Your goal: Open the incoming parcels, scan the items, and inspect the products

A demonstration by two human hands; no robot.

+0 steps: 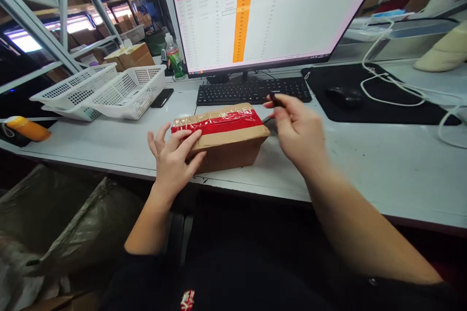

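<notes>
A small brown cardboard box (233, 148) sealed with red and clear tape lies near the front edge of the grey desk (383, 165). My left hand (173, 160) rests on the box's left end, fingers spread flat over the red tape. My right hand (297, 129), blurred by motion, hovers just right of the box with fingers pinched on a small dark object (275, 99) that I cannot name.
A black keyboard (251, 91) and a large monitor (270, 9) showing a spreadsheet stand behind the box. White perforated baskets (109, 90), a phone (162, 97) and a green bottle (175, 58) are at left. A mouse (343, 96) on a black mat and white cables (401, 87) lie at right.
</notes>
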